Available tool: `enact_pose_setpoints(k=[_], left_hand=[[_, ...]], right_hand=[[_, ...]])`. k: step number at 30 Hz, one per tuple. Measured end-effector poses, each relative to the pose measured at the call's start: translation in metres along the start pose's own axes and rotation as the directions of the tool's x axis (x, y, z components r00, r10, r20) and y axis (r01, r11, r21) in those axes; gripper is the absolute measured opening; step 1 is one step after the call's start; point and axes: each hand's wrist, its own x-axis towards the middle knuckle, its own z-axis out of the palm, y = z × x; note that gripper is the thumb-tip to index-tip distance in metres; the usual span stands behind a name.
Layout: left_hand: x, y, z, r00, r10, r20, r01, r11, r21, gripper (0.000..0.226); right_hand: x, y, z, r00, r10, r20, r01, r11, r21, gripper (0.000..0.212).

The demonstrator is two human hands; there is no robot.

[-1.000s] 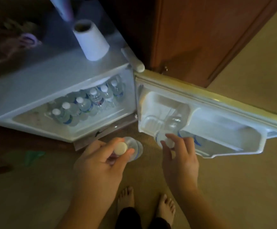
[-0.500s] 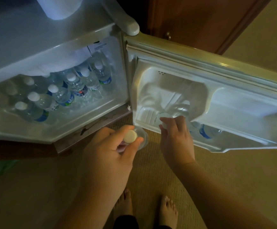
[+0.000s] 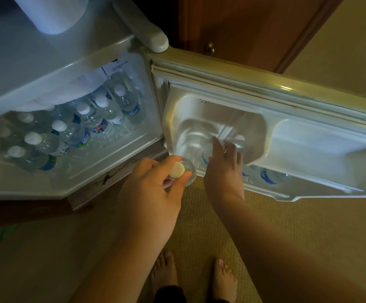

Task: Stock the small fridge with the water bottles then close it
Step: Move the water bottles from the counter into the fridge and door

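The small white fridge [image 3: 72,68] stands open, with several capped water bottles [image 3: 103,115] lying on its lit shelf. Its door [image 3: 308,101] swings out to the right, and a bottle [image 3: 267,174] lies in the lower door shelf. My left hand [image 3: 156,189] grips a water bottle [image 3: 188,171] by its white cap, just in front of the fridge's lower right corner. My right hand [image 3: 225,167] reaches into the door's moulded pocket and rests on a bottle [image 3: 207,154] there; whether the fingers close around it is unclear.
A paper towel roll [image 3: 53,12] stands on the fridge top. A wooden cabinet [image 3: 243,29] rises behind the door. Carpet [image 3: 298,226] covers the floor, and my bare feet [image 3: 164,274] stand just below the hands.
The view has moved closer and lower toward the fridge. My right hand has pushed its bottle deeper into the door pocket. My left hand keeps its bottle and has risen toward the fridge corner.
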Motion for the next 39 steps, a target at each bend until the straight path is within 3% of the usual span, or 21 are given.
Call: enact_pose_setpoints(k=[3,9,15,17,20,25,29,33,39], left_hand=[[0.005,0.003,0.004,0.999,0.039,0.028,-0.040,0.997,0.065,0.019],[0.021,0.007,0.015,0.996,0.072,0.058,-0.080,0.987,0.142,0.028],[0.042,0.016,0.028,0.995,0.053,0.081,-0.067,0.983,0.172,0.029],[0.047,0.020,0.032,0.994,0.062,0.094,-0.080,0.976,0.203,0.031],[0.053,0.026,0.038,0.989,0.064,0.132,-0.096,0.962,0.256,0.028],[0.060,0.027,0.047,0.979,0.087,0.182,-0.146,0.928,0.343,0.020],[0.066,0.021,0.061,0.965,0.051,0.259,-0.156,0.901,0.405,0.027],[0.062,0.012,0.072,0.942,-0.006,0.334,-0.153,0.880,0.449,0.033],[0.077,0.015,0.087,0.925,-0.080,0.372,-0.103,0.889,0.446,0.047]], right_hand=[[-0.002,-0.001,-0.001,0.998,0.054,0.040,-0.058,0.995,0.087,0.079],[-0.032,0.007,-0.008,0.999,0.026,0.034,-0.031,0.988,0.151,0.084],[-0.078,0.005,-0.044,0.983,-0.061,-0.171,0.095,0.975,0.199,0.052],[-0.085,-0.001,-0.071,0.940,-0.103,-0.326,0.182,0.958,0.221,0.038],[-0.079,-0.015,-0.118,0.825,-0.253,-0.505,0.357,0.926,0.120,0.026],[-0.034,-0.029,-0.179,0.724,-0.380,-0.575,0.409,0.909,-0.086,0.031],[0.009,-0.025,-0.196,0.811,-0.390,-0.436,0.336,0.921,-0.199,0.042],[0.031,-0.015,-0.195,0.951,-0.219,-0.218,0.155,0.949,-0.275,0.053],[0.033,-0.012,-0.192,0.968,-0.183,-0.168,0.118,0.933,-0.341,0.054]])
